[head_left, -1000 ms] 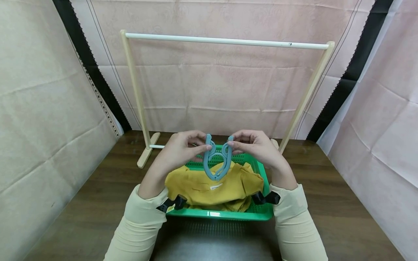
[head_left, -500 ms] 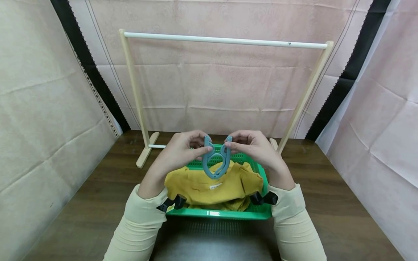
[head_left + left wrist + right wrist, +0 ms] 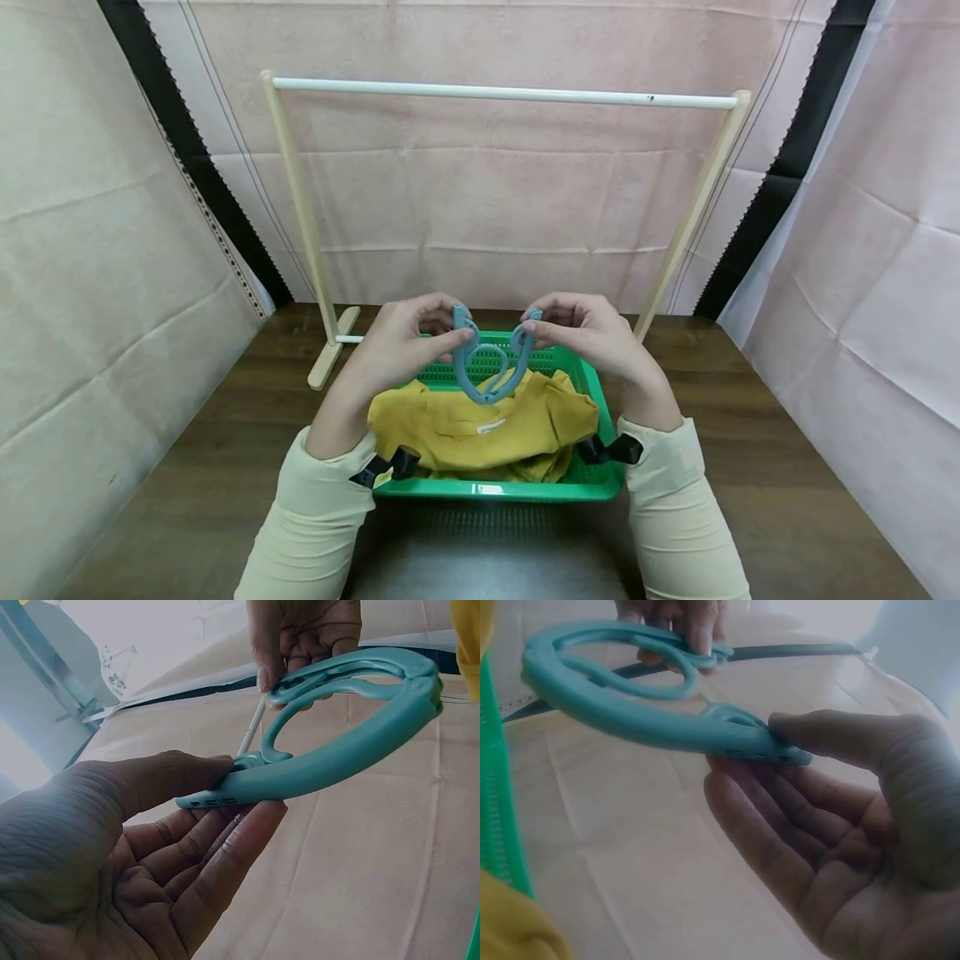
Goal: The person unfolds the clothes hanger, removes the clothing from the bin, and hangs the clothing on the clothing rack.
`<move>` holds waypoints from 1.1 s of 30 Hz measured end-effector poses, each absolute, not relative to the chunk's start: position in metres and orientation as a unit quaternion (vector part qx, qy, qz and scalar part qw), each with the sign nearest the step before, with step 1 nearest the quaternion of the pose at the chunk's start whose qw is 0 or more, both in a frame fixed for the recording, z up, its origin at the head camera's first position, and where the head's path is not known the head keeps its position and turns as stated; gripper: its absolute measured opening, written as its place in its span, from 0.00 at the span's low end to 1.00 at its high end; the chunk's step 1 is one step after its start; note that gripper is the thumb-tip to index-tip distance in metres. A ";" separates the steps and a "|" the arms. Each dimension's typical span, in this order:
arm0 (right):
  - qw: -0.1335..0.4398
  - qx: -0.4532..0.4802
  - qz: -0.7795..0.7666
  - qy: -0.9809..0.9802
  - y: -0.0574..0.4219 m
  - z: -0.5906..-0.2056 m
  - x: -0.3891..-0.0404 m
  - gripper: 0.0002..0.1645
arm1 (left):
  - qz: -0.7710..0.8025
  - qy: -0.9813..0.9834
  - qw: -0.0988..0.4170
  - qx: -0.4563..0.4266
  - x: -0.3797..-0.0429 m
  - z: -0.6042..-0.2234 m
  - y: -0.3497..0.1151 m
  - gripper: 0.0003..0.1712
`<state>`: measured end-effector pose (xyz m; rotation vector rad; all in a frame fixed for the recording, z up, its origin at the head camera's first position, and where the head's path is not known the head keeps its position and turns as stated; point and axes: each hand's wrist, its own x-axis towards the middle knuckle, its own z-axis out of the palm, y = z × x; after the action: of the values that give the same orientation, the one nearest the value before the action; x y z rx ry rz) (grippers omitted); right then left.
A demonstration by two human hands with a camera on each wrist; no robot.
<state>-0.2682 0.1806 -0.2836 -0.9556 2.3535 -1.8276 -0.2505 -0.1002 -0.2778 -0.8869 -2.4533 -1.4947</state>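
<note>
A teal folding clothes hanger (image 3: 517, 373) is held up over the basket, bent into a U with both arm ends upward. My left hand (image 3: 405, 337) pinches one arm end between thumb and fingers, and my right hand (image 3: 588, 333) pinches the other. In the left wrist view, the hanger (image 3: 322, 766) shows slots near the gripped end. From the right wrist, the hanger (image 3: 630, 720) spans from hand to hand, its hook loop between the arms. Below lies a mustard-yellow garment (image 3: 450, 437) with a small white label, bunched in a green basket (image 3: 525, 492).
Behind the basket stands a rack with a white top bar (image 3: 480, 89) and pale wooden posts (image 3: 300, 200). The brown wooden table (image 3: 202, 467) extends to both sides. Pale cloth walls (image 3: 112, 333) enclose the table at the back and sides.
My hands have moved apart, left hand leftward and right hand slightly rightward, so the hanger's two arms spread wider. The head view has shifted slightly.
</note>
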 end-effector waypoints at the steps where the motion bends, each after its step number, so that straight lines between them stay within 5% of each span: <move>1: 0.004 -0.305 -0.580 0.755 0.182 -0.283 -0.268 0.13 | -0.497 -0.814 0.070 -0.293 -0.250 -0.278 -0.101 0.07; 33: 0.069 -0.362 -0.487 0.792 0.220 -0.282 -0.271 0.07 | -0.587 -0.763 0.112 -0.246 -0.245 -0.268 -0.114 0.11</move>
<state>-0.2707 0.2196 -0.2822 -1.0910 2.3840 -1.4658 -0.2448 -0.1141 -0.2683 -0.7221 -2.2390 -1.7233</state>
